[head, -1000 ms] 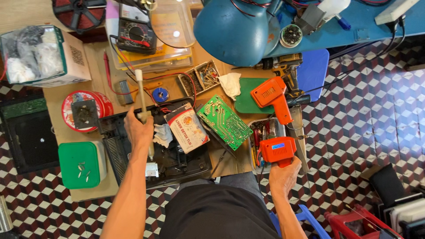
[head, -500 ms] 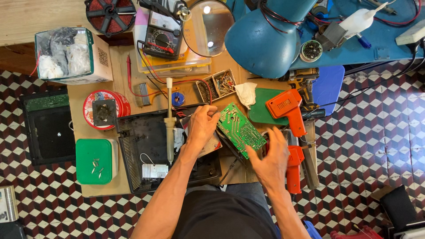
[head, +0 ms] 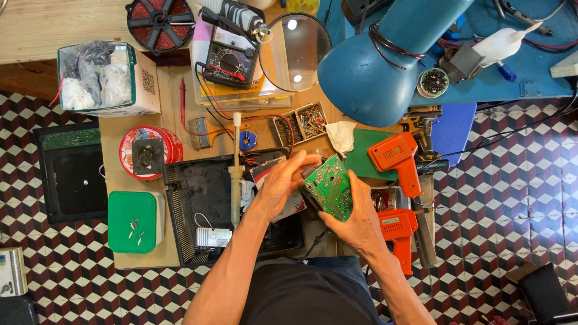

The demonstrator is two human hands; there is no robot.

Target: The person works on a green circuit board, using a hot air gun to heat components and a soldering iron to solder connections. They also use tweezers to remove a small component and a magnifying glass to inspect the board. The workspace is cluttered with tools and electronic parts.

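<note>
We hold a green circuit board (head: 330, 191) between both hands above the middle of the counter (head: 114, 159). Our right hand (head: 356, 219) cups it from below, its fingers (head: 360, 185) wrapped around the right edge. Our left hand (head: 283, 183) grips the board's upper left corner, fingers (head: 304, 161) curled over it. A soldering iron (head: 235, 171) lies just left of that hand on an open black casing (head: 201, 207); two orange soldering guns (head: 397, 157) sit to the right.
</note>
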